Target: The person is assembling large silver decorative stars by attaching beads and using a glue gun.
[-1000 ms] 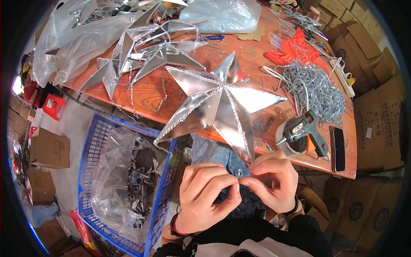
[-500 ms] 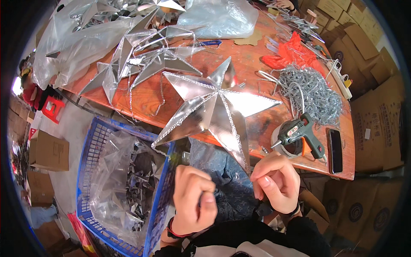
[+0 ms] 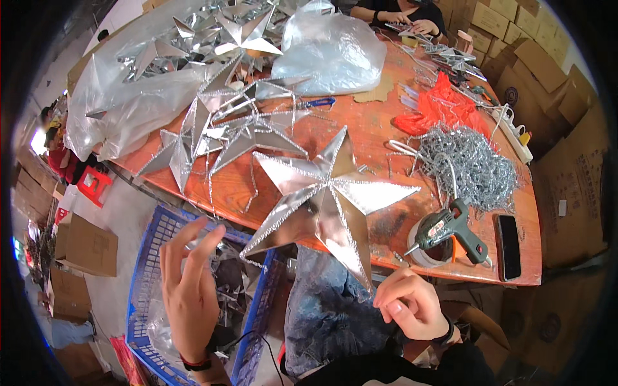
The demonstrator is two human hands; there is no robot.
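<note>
A large silver star (image 3: 309, 212) with glittery tinsel cord along its ridges lies on the wooden table (image 3: 386, 154), its lower points jutting over the front edge. At the star's lowest tip is my right hand (image 3: 412, 302), fingers curled and pinched together; whatever is between them is too small to make out. My left hand (image 3: 190, 289) is raised over the blue plastic basket (image 3: 138, 283), fingers apart and holding nothing. Inside the basket are clear plastic and silver pieces. A dark green glue gun (image 3: 454, 231) rests on a round white container (image 3: 421, 254) right of the star.
Other silver stars (image 3: 251, 138) lie farther left, beside plastic bags (image 3: 328, 55). A heap of silver tinsel (image 3: 470, 167), a red bag (image 3: 441, 106), a phone (image 3: 508, 248) and a power strip (image 3: 515, 135) occupy the right side. Another person's hands (image 3: 421, 26) work at the far end. Cardboard boxes stand right.
My left hand has opened from a closed fist and moved left over the basket. My right hand stays by the star's tip. The whole view has shifted, so the table appears lower.
</note>
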